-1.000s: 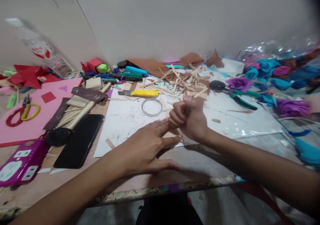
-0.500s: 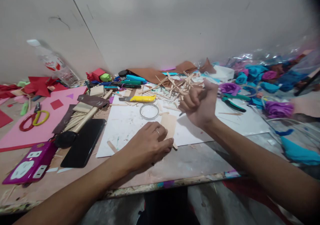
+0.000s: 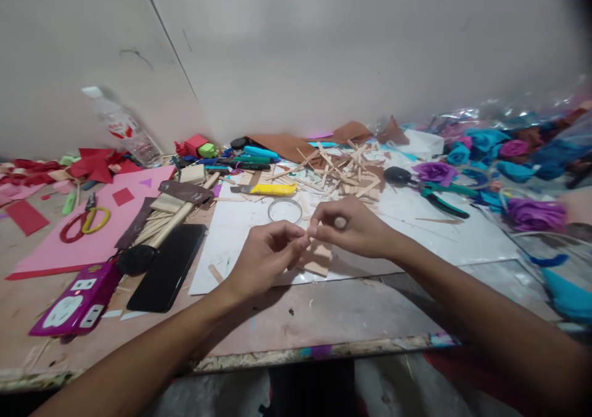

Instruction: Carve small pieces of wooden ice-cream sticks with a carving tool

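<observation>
Above the white board (image 3: 259, 263), my left hand (image 3: 266, 256) is closed, thumb and fingertips pinched together. The fingertips of my right hand (image 3: 358, 229) meet them, also pinched. Whatever lies between the fingertips is too small to make out. A round, pale handle end (image 3: 341, 222) pokes out of my curled right fingers; the rest of that tool is hidden by the hand. Just under both hands lie flat wooden pieces (image 3: 317, 264), partly covered. A clear tape ring (image 3: 285, 209) and a yellow utility knife (image 3: 271, 189) rest beyond my left hand.
Thin wood strips (image 3: 345, 164) are heaped at the back. Green-handled pliers (image 3: 444, 202) and a purple paper flower (image 3: 534, 212) lie right. On the left are a black phone (image 3: 169, 275), scissors (image 3: 86, 222), a purple power strip (image 3: 76, 300) and a plastic bottle (image 3: 127, 130).
My right hand has come down and left to meet my left hand. The left hand has lifted off the flat wooden piece and now pinches. The view has shifted slightly.
</observation>
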